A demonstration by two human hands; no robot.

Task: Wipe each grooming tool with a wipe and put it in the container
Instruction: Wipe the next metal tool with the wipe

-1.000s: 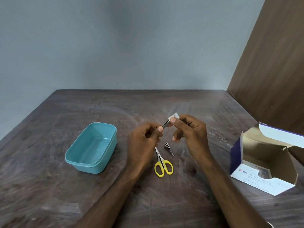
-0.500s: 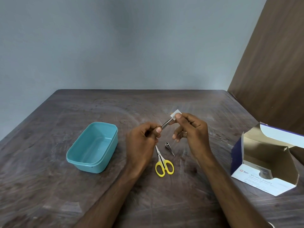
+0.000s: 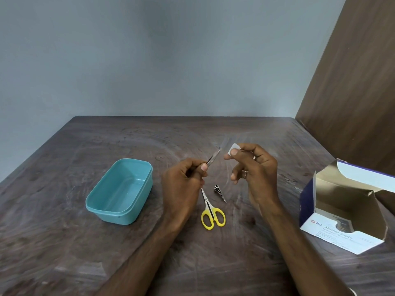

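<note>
My left hand grips a slim metal tool by its lower end, tip pointing up and right. My right hand pinches a small white wipe between thumb and forefinger, just right of the tool's tip and apart from it. An empty teal container sits on the table to the left. Yellow-handled scissors and a small metal tool lie on the table between my hands.
An open box of alcohol swabs lies at the right on the dark wooden table. A brown wooden panel rises at the right behind it. A grey wall stands past the table's far edge.
My right hand has drawn the wipe up along the tool and off its tip, moving right. The tool in my left hand is now bare.
</note>
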